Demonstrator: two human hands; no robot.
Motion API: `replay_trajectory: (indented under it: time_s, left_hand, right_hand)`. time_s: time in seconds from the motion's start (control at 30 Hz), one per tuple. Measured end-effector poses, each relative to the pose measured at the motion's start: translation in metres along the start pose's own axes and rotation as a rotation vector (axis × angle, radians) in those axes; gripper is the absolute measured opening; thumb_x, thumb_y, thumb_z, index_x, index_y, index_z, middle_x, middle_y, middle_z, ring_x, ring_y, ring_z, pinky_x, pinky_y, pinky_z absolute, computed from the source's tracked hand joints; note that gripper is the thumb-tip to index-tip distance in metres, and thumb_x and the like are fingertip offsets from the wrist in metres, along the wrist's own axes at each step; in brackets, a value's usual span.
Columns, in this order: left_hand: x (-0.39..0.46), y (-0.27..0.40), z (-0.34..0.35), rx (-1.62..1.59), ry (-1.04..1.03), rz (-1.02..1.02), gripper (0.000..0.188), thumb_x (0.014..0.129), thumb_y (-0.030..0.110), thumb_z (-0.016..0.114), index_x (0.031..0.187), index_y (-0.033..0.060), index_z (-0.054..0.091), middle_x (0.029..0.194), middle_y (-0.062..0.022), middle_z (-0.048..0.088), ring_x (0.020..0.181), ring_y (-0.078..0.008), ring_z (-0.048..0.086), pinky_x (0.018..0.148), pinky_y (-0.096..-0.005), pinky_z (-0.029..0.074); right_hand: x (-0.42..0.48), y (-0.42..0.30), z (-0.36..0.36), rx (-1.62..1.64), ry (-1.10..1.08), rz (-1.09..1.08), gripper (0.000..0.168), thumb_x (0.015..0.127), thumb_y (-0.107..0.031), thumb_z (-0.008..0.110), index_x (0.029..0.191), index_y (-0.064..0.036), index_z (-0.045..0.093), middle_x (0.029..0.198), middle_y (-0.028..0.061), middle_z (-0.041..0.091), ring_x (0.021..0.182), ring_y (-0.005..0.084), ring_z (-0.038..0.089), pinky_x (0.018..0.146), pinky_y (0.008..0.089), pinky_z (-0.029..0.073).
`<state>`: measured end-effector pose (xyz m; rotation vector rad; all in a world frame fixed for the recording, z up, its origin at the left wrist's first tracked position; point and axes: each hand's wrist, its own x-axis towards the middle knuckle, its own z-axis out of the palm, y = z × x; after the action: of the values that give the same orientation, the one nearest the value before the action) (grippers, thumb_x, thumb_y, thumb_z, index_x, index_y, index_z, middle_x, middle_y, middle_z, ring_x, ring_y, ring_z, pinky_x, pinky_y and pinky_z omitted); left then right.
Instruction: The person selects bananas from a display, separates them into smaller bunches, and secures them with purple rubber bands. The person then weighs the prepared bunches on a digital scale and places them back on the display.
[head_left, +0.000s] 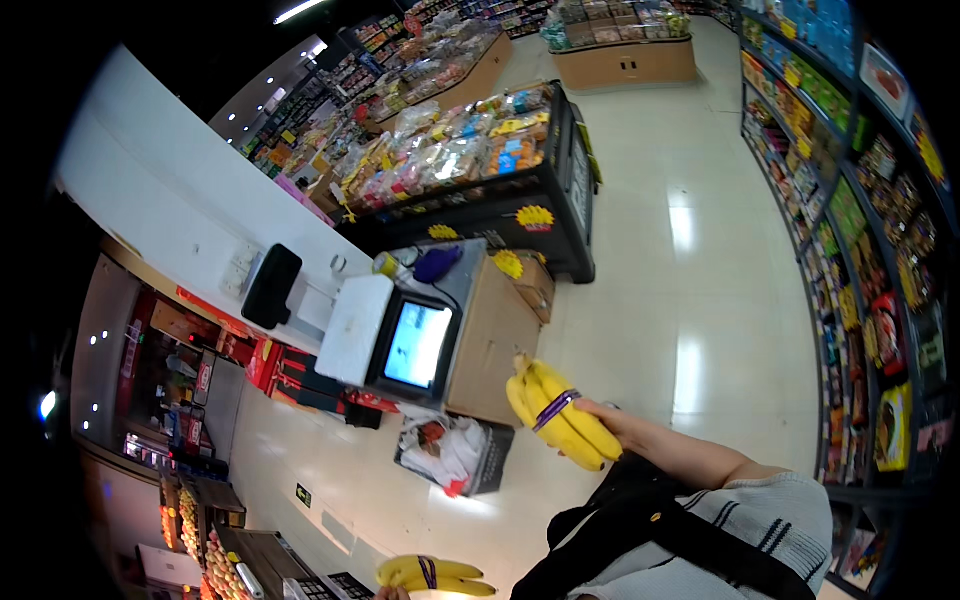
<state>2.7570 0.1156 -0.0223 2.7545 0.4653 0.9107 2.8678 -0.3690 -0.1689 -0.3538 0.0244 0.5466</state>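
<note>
My right hand (606, 421) holds a bunch of yellow bananas (559, 427) bound with a purple band. Its thumb lies near the band, and the other fingers are mostly hidden behind the fruit. At the bottom edge, the fingertips of my left hand (391, 593) grip the end of another banded banana bunch (439, 576); the rest of that hand is cut off. Beyond the right-hand bunch stands a weighing scale (352, 330) with a lit screen (417, 343), on a counter (495, 337).
Below the counter sits a grey basket (491, 461) lined with a white plastic bag (450, 450). A black display bin (555, 217) of packaged snacks stands beyond. Stocked shelves (847, 262) line the right side. Fruit stands (259, 551) are at lower left. A tiled aisle (645, 195) runs between bin and shelves.
</note>
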Motion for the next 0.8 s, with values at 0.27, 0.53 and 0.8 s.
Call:
replay_trajectory:
  time_s: [0.27, 0.53, 0.8]
  left_hand:
    - [0.087, 0.088, 0.066, 0.124, -0.003, -0.241, 0.022, 0.068, 0.003, 0.084, 0.085, -0.0058, 0.073, 0.074, -0.0167, 0.071, 0.066, -0.0252, 0.067, 0.064, -0.0355, 0.057]
    - [0.118, 0.072, 0.104, 0.149, -0.01, -0.46, 0.016, 0.07, -0.007, 0.075, 0.085, -0.0044, 0.068, 0.086, -0.013, 0.067, 0.065, -0.0202, 0.062, 0.058, -0.0324, 0.052]
    - [0.178, 0.094, 0.145, -0.096, 0.192, -0.687, 0.012, 0.075, -0.009, 0.071, 0.086, -0.0076, 0.065, 0.096, -0.0139, 0.066, 0.066, -0.0146, 0.059, 0.059, -0.0277, 0.052]
  right_hand:
    - [0.267, -0.143, 0.013, 0.053, -0.121, 0.26, 0.065, 0.095, -0.035, 0.066, 0.145, -0.005, 0.038, 0.137, 0.0144, 0.054, 0.123, 0.0255, 0.057, 0.104, 0.0412, 0.049]
    - [0.513, -0.183, 0.073, -0.027, -0.201, 0.429, 0.064, 0.091, -0.04, 0.07, 0.138, -0.004, 0.046, 0.127, 0.0169, 0.06, 0.116, 0.0298, 0.061, 0.099, 0.0468, 0.051]
    - [0.686, -0.148, 0.107, -0.352, -0.058, 0.451, 0.071, 0.085, -0.048, 0.073, 0.141, -0.015, 0.045, 0.132, 0.0102, 0.058, 0.118, 0.0307, 0.059, 0.097, 0.0545, 0.049]
